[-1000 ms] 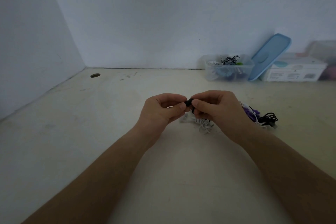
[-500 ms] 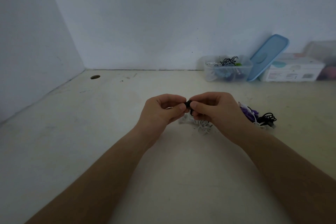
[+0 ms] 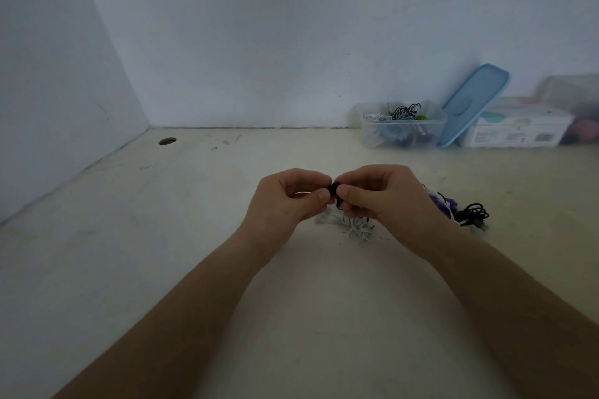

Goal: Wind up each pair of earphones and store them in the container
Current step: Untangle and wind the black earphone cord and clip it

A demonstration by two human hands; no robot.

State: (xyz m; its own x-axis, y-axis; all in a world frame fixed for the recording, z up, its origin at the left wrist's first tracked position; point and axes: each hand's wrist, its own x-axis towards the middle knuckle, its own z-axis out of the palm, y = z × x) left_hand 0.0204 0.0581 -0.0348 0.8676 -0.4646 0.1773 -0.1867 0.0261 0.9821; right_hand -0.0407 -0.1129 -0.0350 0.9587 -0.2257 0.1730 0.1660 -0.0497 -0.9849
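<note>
Pinching a small black earphone bundle (image 3: 334, 188) between them, your left hand (image 3: 285, 201) and right hand (image 3: 382, 201) hover above the table (image 3: 194, 236). The clear container (image 3: 372, 136) at the wall holds several wound earphones (image 3: 405, 112), blue lid (image 3: 470, 104) leaning just beside it.

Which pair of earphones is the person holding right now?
The small black bundle, pinched between the left hand and the right hand; the white tangle, purple tangle and black tangle lie on the table.
</note>
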